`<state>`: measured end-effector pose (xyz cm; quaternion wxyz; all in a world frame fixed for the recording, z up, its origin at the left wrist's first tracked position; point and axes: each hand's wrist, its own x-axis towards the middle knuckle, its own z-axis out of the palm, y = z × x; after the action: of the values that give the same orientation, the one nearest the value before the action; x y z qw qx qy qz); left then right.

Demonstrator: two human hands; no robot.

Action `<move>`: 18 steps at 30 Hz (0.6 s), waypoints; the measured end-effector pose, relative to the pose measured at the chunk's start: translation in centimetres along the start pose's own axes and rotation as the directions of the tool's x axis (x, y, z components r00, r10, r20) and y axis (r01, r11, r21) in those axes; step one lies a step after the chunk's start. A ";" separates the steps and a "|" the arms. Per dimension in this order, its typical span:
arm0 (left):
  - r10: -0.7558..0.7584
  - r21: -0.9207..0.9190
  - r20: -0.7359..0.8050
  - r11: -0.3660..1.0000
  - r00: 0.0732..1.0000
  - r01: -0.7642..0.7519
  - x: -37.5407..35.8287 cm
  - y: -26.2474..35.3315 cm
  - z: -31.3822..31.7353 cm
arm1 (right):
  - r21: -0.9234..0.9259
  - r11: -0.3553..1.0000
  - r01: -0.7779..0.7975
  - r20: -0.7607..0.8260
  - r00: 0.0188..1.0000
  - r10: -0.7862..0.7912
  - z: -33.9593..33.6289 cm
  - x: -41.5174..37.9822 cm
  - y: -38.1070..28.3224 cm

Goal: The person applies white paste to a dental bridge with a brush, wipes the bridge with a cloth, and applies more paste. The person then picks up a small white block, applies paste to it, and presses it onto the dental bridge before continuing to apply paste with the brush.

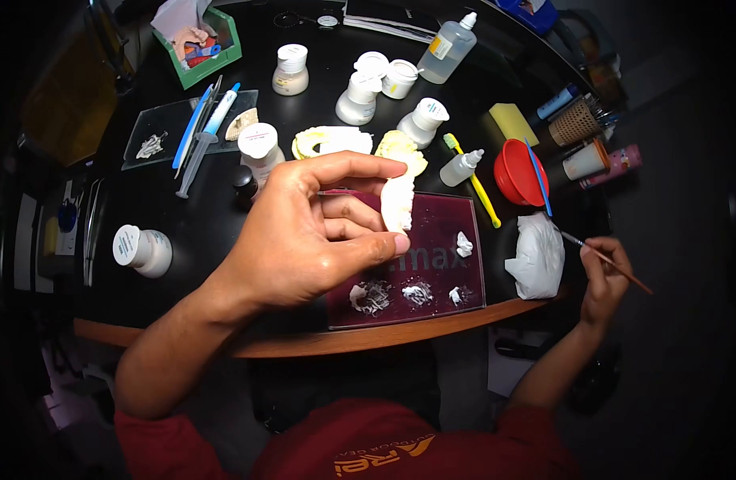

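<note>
My left hand (284,232) is raised over the desk, pinching a pale dental cast piece (398,204) upright between thumb and fingertips. A thin paintbrush (634,280) with a brown handle is in my right hand (602,284), off the desk's right front edge. Its tip points left, close to a crumpled white tissue (538,260). Beneath the cast lies a dark red mixing plate (456,212). White paste smears (417,294) line its front, and another white dab (464,244) sits at its right. Yellowish mold pieces (334,142) lie behind my left hand.
Several white-capped jars (291,70) stand across the desk. A red bowl (518,172), yellow toothbrush (482,188) and dropper bottle (462,168) are at right. A clear bottle (448,50) and green bin (212,60) stand behind. A syringe (197,164) rests on a glass slab (140,160).
</note>
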<state>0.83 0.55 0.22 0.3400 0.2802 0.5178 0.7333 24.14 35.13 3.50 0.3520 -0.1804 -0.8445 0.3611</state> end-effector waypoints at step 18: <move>-0.009 0.096 0.023 0.995 1.000 0.007 0.1 -0.1 0.0 | 0.568 0.810 0.146 0.400 0.812 -0.426 13.0 3.1 -8.1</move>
<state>0.77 0.66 0.16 0.3353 0.3028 0.5494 0.7029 12.20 25.07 4.52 0.2030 0.1560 -0.7972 0.5468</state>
